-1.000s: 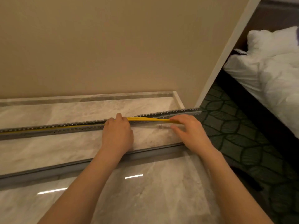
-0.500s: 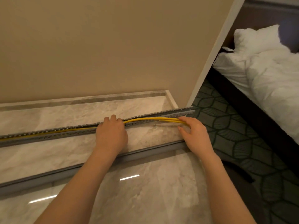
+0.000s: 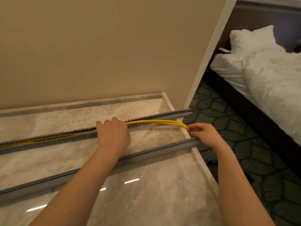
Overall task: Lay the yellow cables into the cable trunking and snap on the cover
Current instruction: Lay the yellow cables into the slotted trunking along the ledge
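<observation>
Marble, pale and glossy, makes up the counter (image 3: 146,201) that carries everything here, running from the wall to its right edge beside the carpet. One length of grey slotted cable trunking (image 3: 65,137) lies along the back of it, its right end overhanging the counter's right edge. One grey cover (image 3: 146,154) lies loose nearer the person, roughly parallel to the trunking and not yet fitted. The yellow cables (image 3: 154,121), which look like two or three strands though the exact count is hard to tell, sit inside the channel on the left stretch; to the right they rise out in a shallow arc.

The left hand (image 3: 114,136) presses down on the trunking about midway along, its grip folded over the cables where they leave the channel. The right hand (image 3: 205,133), at the counter's right edge, has its grip pinched shut on the free ends of the cables.

The likely trouble is the arc: if the right hand pulls too hard, strands already seated could spring back out. Cables that ride over the slotted fingers would probably stop the cover from snapping home. The overhanging end could also tip under pressure.
</observation>
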`<state>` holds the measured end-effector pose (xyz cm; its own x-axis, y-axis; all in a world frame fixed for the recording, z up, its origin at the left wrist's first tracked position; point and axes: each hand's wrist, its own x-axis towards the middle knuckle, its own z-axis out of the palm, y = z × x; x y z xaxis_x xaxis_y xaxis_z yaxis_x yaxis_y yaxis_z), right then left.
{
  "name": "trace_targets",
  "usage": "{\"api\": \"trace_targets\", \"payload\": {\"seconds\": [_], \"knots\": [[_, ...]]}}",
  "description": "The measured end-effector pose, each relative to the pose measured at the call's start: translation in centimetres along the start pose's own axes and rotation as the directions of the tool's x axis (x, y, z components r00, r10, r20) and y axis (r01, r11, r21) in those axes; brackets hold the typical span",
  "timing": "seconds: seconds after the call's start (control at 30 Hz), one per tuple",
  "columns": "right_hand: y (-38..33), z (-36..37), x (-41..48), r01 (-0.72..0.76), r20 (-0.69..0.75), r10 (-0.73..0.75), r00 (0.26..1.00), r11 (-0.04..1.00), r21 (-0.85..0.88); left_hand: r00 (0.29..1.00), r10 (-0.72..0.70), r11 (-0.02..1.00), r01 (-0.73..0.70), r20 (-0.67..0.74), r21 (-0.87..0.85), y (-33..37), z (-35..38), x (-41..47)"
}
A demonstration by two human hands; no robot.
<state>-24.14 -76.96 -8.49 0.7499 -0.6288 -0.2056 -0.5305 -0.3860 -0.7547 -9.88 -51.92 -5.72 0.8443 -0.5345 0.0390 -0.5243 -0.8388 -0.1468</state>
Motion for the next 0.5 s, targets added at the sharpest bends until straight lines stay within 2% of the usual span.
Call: {"api": "trace_targets", "payload": {"seconds": [0.2,0.33,0.4,0.5], "knots": [[1.2,-0.3,1.0,-0.011,0.157,-0.002,0.988,0.997,0.082,0.988,0.106,0.989,-0.116,-0.11,-0.094,2.6,-0.7,-0.3],[3.0,0.7,1.1,-0.053,0.273,0.018,0.962,0.991,0.122,0.987,0.129,0.98,-0.141,-0.092,-0.14,4.3,-0.6,-0.4],[4.0,1.1,1.1,-0.051,0.275,0.013,0.961,0.99,0.131,0.993,0.11,0.981,-0.115,-0.045,-0.154,4.7,-0.2,-0.4],[4.7,1.5,1.5,-0.021,0.187,-0.011,0.982,0.986,0.167,0.996,0.082,0.986,-0.085,-0.024,-0.143,4.7,0.5,-0.7]]}}
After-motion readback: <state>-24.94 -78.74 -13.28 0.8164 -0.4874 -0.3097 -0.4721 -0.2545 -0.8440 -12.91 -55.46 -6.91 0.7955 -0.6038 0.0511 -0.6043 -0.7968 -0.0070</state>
